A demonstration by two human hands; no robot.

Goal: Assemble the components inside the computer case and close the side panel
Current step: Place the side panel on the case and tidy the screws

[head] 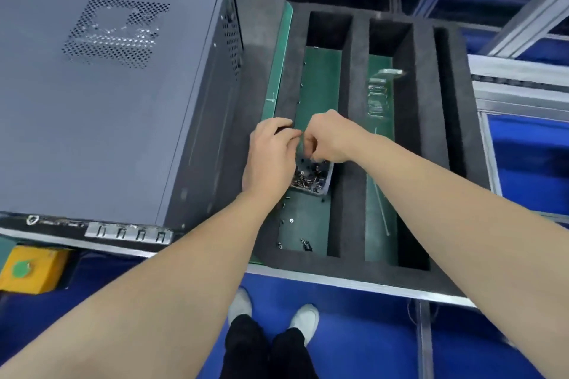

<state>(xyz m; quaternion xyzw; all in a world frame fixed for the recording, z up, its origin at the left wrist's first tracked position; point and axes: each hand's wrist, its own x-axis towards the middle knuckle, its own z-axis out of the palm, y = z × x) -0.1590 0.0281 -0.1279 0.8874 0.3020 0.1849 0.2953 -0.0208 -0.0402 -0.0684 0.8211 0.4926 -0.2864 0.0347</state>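
Note:
The grey computer case (101,108) lies on its side at the left, its side panel with a perforated vent (114,32) facing up. A small clear box of screws (315,180) sits in the left slot of the black foam tray (354,138). My left hand (271,157) is at the box's left edge, fingers curled, pinching a clear flap that stands up from the box. My right hand (331,138) curls down over the box's far end, touching the left hand's fingertips. What its fingertips hold is hidden.
Loose screws (304,244) lie on the green floor of the slot nearer me. A clear plastic blister (377,95) and a thin rod (381,212) lie in the middle slot. A yellow button box (30,268) sits at the bench's front left. An aluminium frame (517,77) stands to the right.

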